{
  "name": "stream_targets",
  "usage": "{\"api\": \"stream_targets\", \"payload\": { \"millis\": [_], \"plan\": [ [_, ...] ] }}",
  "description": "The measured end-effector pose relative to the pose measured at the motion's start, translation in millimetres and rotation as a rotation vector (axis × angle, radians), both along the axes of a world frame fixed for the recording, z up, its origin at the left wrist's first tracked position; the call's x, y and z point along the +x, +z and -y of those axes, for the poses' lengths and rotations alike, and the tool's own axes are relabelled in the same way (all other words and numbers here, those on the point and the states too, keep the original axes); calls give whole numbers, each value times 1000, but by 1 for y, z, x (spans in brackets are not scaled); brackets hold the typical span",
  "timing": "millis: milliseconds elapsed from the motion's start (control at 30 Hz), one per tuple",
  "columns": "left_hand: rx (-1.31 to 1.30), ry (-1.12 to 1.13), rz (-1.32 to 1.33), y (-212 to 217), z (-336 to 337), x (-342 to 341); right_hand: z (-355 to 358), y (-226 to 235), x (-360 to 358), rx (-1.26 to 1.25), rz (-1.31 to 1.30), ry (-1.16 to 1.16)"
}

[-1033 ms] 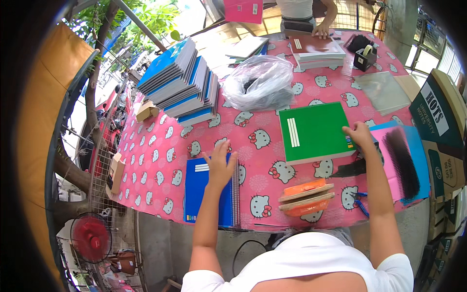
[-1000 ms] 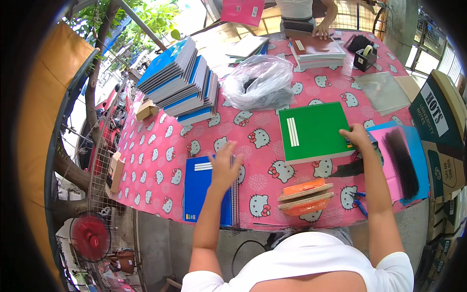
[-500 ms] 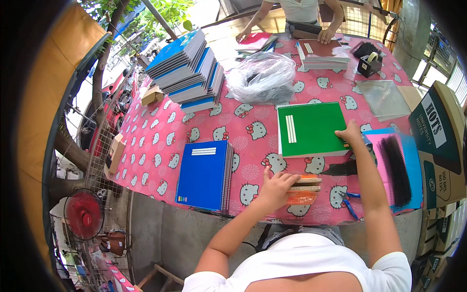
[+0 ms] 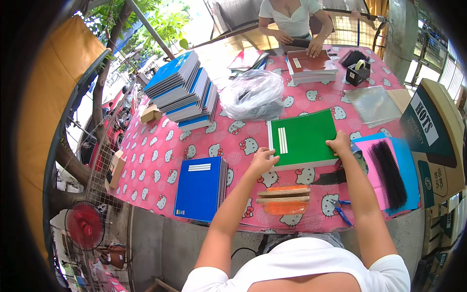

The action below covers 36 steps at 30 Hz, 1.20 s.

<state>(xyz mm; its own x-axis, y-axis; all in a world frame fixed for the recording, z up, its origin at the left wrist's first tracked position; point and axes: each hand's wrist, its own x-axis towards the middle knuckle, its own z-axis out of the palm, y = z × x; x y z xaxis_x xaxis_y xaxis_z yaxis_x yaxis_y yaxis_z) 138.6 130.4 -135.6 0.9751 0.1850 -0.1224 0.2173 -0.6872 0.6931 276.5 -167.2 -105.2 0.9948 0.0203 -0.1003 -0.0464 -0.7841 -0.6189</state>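
Green notebook [image 4: 304, 138] lies flat at mid-table on the pink cloth [image 4: 160, 160], right of 1 blue notebook [image 4: 199, 187]; left hand [image 4: 261, 160] grips its lower-left corner, right hand [image 4: 339, 143] its lower-right edge, fingers curled. Judged step: squaring 1 book for handling; lifting it needs both grips firm.

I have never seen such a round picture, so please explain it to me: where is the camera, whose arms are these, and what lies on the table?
The camera sits on a person's head and looks down, so the lens bends the edges. The two bare arms are that person's own. The left hand and right hand both rest on the edges of a green spiral notebook. It lies on a pink patterned tablecloth. Nearby lie a blue notebook, a notebook stack and a plastic bag. Another person works opposite.
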Motion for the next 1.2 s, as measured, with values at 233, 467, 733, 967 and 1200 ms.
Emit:
{"api": "stream_targets", "payload": {
  "millis": [233, 467, 733, 967, 1200],
  "plan": [
    [-315, 197, 166, 14, 5, 41, 11, -15, -2, -113, 180, 39],
    [-719, 377, -20, -1, -19, 43, -25, 13, -33, -234, 641, 110],
    [-956, 521, -88, 6, -28, -3, -136, 15, -96, -272, 613, 1234],
    [-1113, 482, -125, 8, -19, -39, -147, 11, -66, -73, 354, 1320],
    [-1136, 485, -150, -1, -10, -41, -149, 15, -70, -120, 352, 1342]
  ]
}}
